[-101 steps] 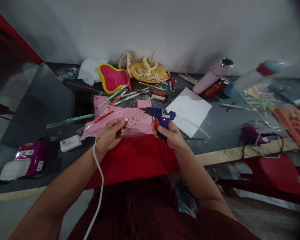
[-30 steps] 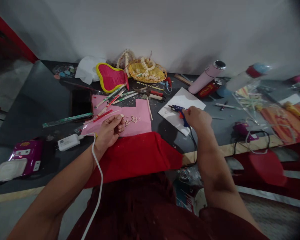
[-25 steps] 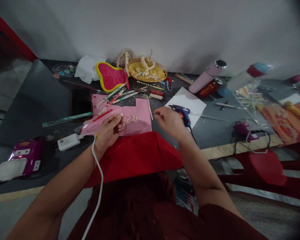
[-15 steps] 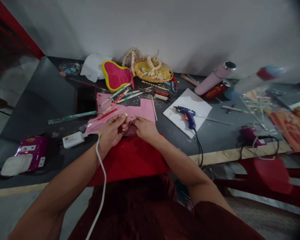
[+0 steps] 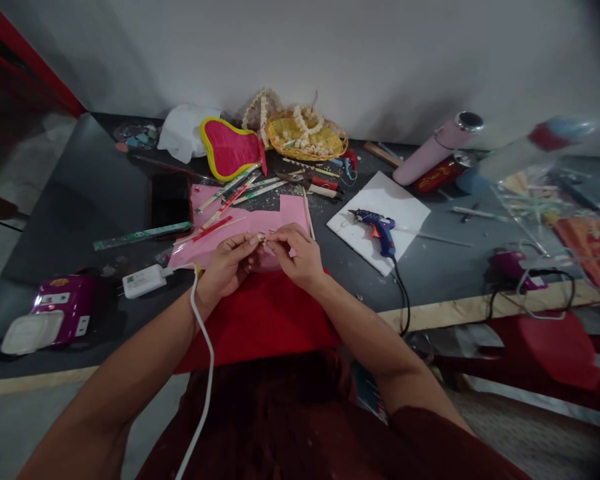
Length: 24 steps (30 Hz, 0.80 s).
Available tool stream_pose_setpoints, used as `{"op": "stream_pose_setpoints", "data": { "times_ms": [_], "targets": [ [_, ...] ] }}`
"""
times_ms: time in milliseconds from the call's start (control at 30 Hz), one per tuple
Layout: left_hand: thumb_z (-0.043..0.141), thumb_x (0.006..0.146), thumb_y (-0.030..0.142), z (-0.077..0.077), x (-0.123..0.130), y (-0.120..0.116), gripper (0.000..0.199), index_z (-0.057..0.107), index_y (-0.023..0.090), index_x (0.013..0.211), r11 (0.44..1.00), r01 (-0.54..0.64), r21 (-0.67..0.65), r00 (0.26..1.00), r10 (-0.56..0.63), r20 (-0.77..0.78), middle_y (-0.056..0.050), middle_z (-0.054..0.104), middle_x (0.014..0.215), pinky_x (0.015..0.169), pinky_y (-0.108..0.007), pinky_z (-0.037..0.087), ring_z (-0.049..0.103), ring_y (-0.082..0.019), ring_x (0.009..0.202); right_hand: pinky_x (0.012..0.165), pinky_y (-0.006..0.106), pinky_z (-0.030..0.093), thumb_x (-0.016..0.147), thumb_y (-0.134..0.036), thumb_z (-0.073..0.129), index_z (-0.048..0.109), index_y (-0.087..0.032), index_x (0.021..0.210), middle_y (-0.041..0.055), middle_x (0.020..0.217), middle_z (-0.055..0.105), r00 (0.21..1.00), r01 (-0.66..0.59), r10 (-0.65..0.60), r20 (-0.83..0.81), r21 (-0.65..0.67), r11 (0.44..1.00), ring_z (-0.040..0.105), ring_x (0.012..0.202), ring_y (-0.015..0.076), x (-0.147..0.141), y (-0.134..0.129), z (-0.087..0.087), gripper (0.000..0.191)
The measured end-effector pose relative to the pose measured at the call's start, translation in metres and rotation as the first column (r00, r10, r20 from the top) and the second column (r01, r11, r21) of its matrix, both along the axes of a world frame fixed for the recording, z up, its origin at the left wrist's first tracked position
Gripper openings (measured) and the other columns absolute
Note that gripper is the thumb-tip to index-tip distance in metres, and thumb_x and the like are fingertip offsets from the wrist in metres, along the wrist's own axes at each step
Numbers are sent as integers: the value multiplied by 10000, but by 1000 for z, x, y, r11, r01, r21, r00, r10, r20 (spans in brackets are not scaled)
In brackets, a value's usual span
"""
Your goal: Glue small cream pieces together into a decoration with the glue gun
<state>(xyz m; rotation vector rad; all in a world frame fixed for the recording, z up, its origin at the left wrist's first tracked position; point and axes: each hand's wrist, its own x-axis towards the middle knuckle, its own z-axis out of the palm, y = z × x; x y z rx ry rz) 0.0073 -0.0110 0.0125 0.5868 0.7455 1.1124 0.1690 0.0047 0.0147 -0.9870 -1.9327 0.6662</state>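
Observation:
My left hand (image 5: 231,261) pinches a small cream-coloured piece (image 5: 261,237) between thumb and forefinger, above the pink sheet (image 5: 263,222). From the other side my right hand (image 5: 299,255) meets it, thumb and fingertips pressed together at the piece's edge. Whatever sits between the right fingertips is too small to make out. Under both wrists a red cloth (image 5: 270,313) hangs over the table's front edge. Green and red wrapped sticks (image 5: 235,200) and pliers with red handles (image 5: 320,183) lie just beyond the hands.
To the right a blue glue gun (image 5: 377,227) rests on a white board (image 5: 353,200). Behind are a wicker basket (image 5: 341,152) of pale pieces, a pink bottle (image 5: 437,150) and a red can (image 5: 437,175). A white charger (image 5: 145,281) and purple socket box (image 5: 67,300) stand left.
My right hand has risen a little and its fingertips have come up to the small piece in my left hand. The left hand has shifted slightly right. The view has moved a little.

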Motion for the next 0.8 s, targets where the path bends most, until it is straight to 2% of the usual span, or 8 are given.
{"op": "stream_pose_setpoints", "data": {
  "times_ms": [233,533,800],
  "targets": [
    [710,728,227,-1,0,1,129,654,118,769,1000,18,2,1000,-18,-22,-7,591,687,455,-152,362,443,-31,500,732,300,485,891,-289,502,605,-221,922,51,891,588,1000,17,-17,11,-11,1000,566,847,156,0,1,-1,127],
    [703,738,235,-1,-1,0,138,648,116,781,1000,28,8,999,-28,-24,3,582,693,461,-149,350,437,-26,503,625,230,498,865,-181,516,582,-188,898,42,869,600,1000,-15,14,8,164,986,573,766,114,1,2,-6,74],
    [698,746,247,-3,1,0,139,640,121,759,998,41,37,999,-39,-38,15,569,661,464,-155,337,432,-31,499,666,241,519,869,-180,510,583,-184,892,49,874,613,999,-18,10,43,210,977,585,796,120,1,3,-6,77]
  ]
}}
